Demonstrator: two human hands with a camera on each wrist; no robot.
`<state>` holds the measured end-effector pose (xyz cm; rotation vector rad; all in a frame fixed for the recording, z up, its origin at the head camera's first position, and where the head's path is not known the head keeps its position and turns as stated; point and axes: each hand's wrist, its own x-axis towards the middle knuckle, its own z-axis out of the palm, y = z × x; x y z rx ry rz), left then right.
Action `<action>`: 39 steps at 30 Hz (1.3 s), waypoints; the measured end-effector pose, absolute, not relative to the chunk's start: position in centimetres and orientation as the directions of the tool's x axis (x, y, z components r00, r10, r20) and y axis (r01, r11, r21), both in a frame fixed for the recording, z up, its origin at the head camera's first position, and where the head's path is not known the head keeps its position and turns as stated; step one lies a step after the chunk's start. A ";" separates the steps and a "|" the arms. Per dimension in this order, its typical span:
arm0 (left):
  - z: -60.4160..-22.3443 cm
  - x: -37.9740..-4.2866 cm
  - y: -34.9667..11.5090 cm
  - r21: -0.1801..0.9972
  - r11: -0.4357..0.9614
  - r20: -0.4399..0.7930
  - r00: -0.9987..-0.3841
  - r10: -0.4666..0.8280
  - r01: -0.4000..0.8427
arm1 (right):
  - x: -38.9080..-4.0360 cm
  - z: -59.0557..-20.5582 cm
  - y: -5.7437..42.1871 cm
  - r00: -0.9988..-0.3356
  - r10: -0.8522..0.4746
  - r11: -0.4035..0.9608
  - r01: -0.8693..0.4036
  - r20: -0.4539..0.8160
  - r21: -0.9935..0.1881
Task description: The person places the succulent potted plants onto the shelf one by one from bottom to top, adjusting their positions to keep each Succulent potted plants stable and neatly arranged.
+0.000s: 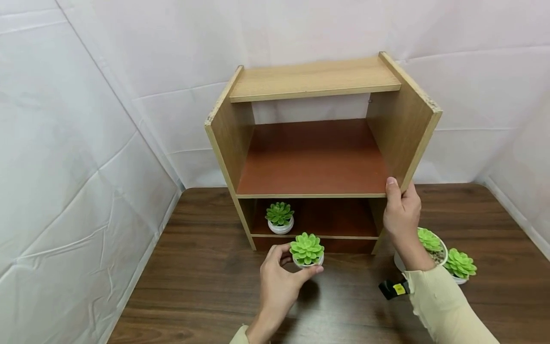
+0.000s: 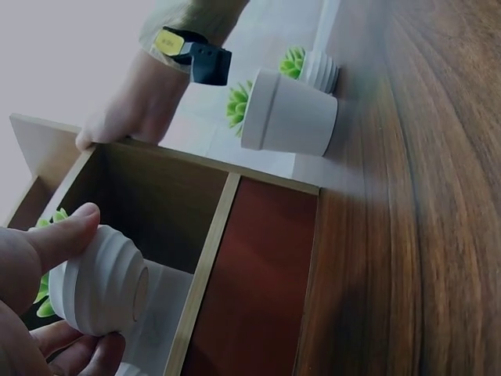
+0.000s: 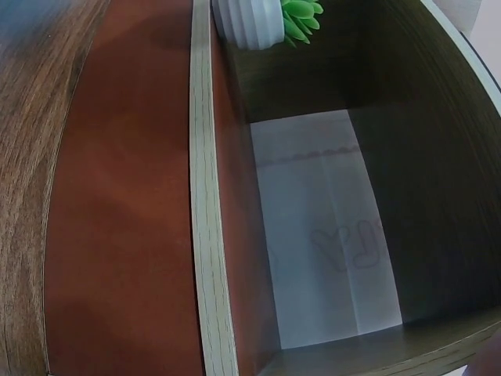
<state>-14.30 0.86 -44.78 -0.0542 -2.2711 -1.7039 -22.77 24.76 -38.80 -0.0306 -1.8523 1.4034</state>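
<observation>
The lower shelf compartment (image 1: 333, 215) holds a potted succulent (image 1: 280, 216). At lower centre, the left hand (image 1: 279, 282) pinches a ribbed white pot (image 2: 103, 282), rosette (image 1: 307, 248) upward; the right hand (image 1: 402, 211) grips the side panel (image 1: 401, 117).

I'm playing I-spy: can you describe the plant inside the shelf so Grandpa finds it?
Find the wooden shelf unit on the brown table. Its lower compartment, left side, has a green succulent in a white pot. Only that plant stands inside the unit.

It's a makeshift studio by the look of it, creased white sheets (image 1: 86, 148) walling in a brown wooden table (image 1: 189, 272)!
</observation>
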 end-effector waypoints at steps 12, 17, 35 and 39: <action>-44.6 -14.6 1.3 0.936 0.298 0.239 -0.961 -0.140 0.189 | -23.5 -39.0 24.4 -0.674 0.458 0.398 -0.428 0.580 -0.811; -44.7 -14.7 1.4 0.938 0.298 0.231 -0.961 -0.151 0.178 | -23.4 -38.8 24.2 -0.676 0.446 0.404 -0.433 0.587 -0.806; -44.6 -15.0 2.4 0.943 0.256 0.249 -0.961 -0.120 0.212 | -23.1 -38.9 24.6 -0.666 0.488 0.356 -0.438 0.564 -0.825; -44.5 -15.1 2.6 0.940 0.258 0.260 -0.958 -0.119 0.223 | -23.1 -38.9 24.6 -0.666 0.494 0.338 -0.445 0.559 -0.829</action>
